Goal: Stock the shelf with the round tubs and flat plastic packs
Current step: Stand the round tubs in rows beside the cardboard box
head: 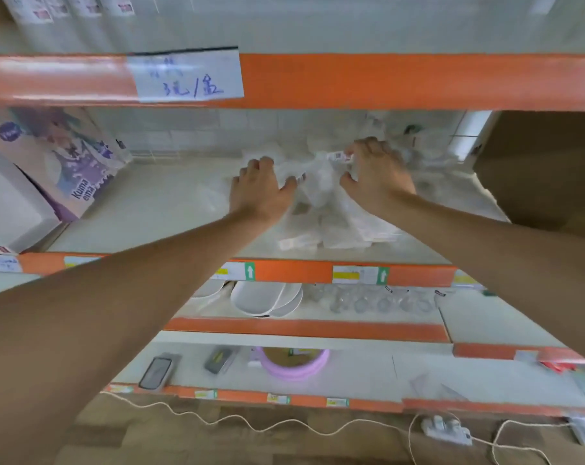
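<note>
Both arms reach onto the middle shelf [150, 209], whose board is pale and whose front beam is orange. My left hand [260, 186] and my right hand [374, 172] lie on either side of a clear plastic pack [317, 176] with a small red-and-white label, fingers curled onto its edges. More clear flat packs [334, 229] lie heaped under and in front of it, reaching the shelf's front edge. Further clear packs [415, 152] are piled at the back right. The image is blurred, so the exact finger contact is hard to read.
A purple-and-white printed box [73, 162] and a white box [9, 203] stand at the shelf's left. A brown carton [545, 169] fills the right end. Lower shelves hold white dishes [264, 298], clear glassware [381, 302], a pink ring [294, 362]. A power strip [447, 429] and cord lie on the floor.
</note>
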Demonstrator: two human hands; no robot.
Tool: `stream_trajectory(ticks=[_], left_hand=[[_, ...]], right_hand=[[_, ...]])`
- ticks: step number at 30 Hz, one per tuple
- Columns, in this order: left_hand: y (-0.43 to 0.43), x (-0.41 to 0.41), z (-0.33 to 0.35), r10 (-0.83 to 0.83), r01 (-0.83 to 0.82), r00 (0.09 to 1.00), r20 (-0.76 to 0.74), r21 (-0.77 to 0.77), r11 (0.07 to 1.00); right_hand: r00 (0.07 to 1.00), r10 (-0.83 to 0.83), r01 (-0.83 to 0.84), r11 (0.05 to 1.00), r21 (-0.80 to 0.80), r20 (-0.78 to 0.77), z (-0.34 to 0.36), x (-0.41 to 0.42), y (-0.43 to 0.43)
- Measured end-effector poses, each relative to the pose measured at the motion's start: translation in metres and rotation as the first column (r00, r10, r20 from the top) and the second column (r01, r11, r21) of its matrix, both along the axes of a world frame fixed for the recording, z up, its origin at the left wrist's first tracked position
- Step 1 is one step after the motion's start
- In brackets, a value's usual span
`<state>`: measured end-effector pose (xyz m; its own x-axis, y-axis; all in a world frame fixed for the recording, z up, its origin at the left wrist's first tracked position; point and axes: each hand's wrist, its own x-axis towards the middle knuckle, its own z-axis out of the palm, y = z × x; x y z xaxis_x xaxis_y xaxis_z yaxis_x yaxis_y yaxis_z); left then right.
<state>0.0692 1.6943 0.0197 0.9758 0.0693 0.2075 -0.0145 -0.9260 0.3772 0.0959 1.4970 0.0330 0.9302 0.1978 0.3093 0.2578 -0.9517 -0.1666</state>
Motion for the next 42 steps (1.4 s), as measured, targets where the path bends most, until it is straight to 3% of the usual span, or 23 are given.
stream_trajectory(ticks=[6, 9, 15, 20, 26, 29, 35, 39, 42], left_hand=[[-0.001, 0.044, -0.022, 0.032, -0.021, 0.988, -0.148, 0.081, 0.997], [0.004, 0.051, -0.032, 0.017, -0.012, 0.992, -0.122, 0.043, 0.999], [0.015, 0.054, -0.031, -0.047, 0.039, 0.995, -0.083, -0.091, 0.995], [0.027, 0.051, -0.030, -0.029, 0.030, 1.000, 0.009, -0.156, 0.987], [0.040, 0.049, -0.028, -0.073, 0.073, 0.997, 0.003, -0.076, 0.994], [0.042, 0.048, -0.028, -0.067, 0.067, 0.998, -0.002, -0.061, 0.996], [0.046, 0.041, -0.028, -0.079, 0.080, 0.997, 0.021, -0.052, 0.995], [0.052, 0.036, -0.020, -0.052, 0.052, 0.998, 0.044, -0.005, 0.999], [0.055, 0.032, -0.009, -0.040, 0.036, 0.997, 0.064, 0.060, 0.998]], right_hand=[[0.996, -0.006, 0.022, 0.982, -0.186, 0.088, -0.010, 0.066, 0.020], [0.999, -0.037, 0.044, 0.937, -0.345, 0.027, -0.009, 0.087, 0.030], [0.998, -0.054, 0.038, 0.878, -0.477, -0.019, -0.015, 0.098, 0.035], [0.999, 0.027, -0.041, 0.890, -0.454, -0.036, -0.011, 0.111, 0.028], [0.986, 0.046, -0.123, 0.846, -0.519, -0.160, 0.009, 0.119, 0.030], [0.976, 0.057, -0.153, 0.866, -0.476, -0.210, 0.018, 0.118, 0.030], [0.993, 0.079, -0.109, 0.900, -0.421, -0.088, 0.023, 0.097, 0.041], [0.994, 0.059, -0.082, 0.965, -0.248, -0.096, 0.031, 0.073, 0.054], [0.990, 0.121, -0.135, 0.959, -0.249, -0.073, 0.040, 0.058, 0.060]])
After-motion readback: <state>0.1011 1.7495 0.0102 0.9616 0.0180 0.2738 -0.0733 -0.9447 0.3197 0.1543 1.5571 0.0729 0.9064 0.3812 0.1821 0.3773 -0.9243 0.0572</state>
